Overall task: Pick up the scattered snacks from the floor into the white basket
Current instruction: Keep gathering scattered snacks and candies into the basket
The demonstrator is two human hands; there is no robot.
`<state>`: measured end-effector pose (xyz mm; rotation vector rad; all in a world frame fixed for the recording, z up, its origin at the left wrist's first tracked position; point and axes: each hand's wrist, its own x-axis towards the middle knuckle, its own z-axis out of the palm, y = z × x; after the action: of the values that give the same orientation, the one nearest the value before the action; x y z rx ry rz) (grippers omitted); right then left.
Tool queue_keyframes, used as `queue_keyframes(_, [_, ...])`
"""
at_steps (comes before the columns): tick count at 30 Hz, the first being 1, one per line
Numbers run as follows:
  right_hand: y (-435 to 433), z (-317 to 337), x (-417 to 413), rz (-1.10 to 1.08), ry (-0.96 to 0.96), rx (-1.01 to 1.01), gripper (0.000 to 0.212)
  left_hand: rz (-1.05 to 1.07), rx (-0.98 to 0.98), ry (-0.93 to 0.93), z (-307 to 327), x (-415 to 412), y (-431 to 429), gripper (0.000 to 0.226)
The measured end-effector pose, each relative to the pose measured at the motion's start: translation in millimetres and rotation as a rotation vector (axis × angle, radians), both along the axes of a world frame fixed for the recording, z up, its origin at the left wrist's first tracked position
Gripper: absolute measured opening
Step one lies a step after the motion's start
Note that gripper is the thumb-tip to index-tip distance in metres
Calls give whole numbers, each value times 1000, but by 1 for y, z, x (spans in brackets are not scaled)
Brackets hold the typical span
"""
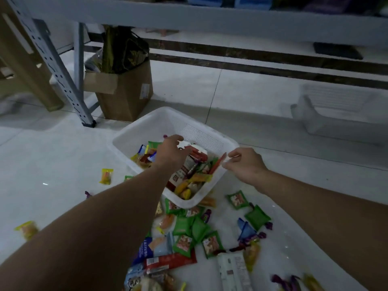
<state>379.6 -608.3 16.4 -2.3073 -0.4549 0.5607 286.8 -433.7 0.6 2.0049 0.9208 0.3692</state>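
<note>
Noted left hand (172,154) over white basket (130,134), fingers curled round red-and-white packet (196,153). Noted right hand (245,164) at basket's right rim, pinching thin red stick snack (218,163). Saw basket part-filled with snacks; saw green packets (182,226) and others scattered on floor (52,154) just beside.

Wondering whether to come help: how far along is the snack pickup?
Partway. The white basket holds many snacks. Left hand grips a red-white packet over it; right hand pinches an orange stick snack at its rim. Green packets and a yellow packet litter the floor.
</note>
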Motion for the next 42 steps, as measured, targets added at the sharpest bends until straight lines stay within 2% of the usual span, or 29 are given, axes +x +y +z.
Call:
queue_keyframes(8, [-134,-2,24,148,-25,-156,72,-235,122,82,7,33,-111,52])
queue_keyframes(11, [-175,-8,33,175,-18,-233,77,-310,125,104,-7,42,-156,53])
queue_keyframes(15, [-217,-24,32,210,-24,-274,78,-467,139,241,-33,44,-204,56])
queue_keyframes(21, [-264,-64,10,234,91,-330,85,-601,198,393,-69,38,-252,60])
queue_keyframes(31, [-289,-115,-30,369,62,-600,56,-854,285,477,-110,22,-277,65])
queue_keyframes(35, [-291,-132,-38,377,-2,-623,42,-967,384,540,-118,18,-282,59])
queue_keyframes(38, [-295,-140,-38,337,-11,-595,30,-1051,379,584,-122,14,-288,58])
queue_keyframes(42, [-301,-143,-32,279,28,-551,36,-1157,353,601,-130,10,-295,61])
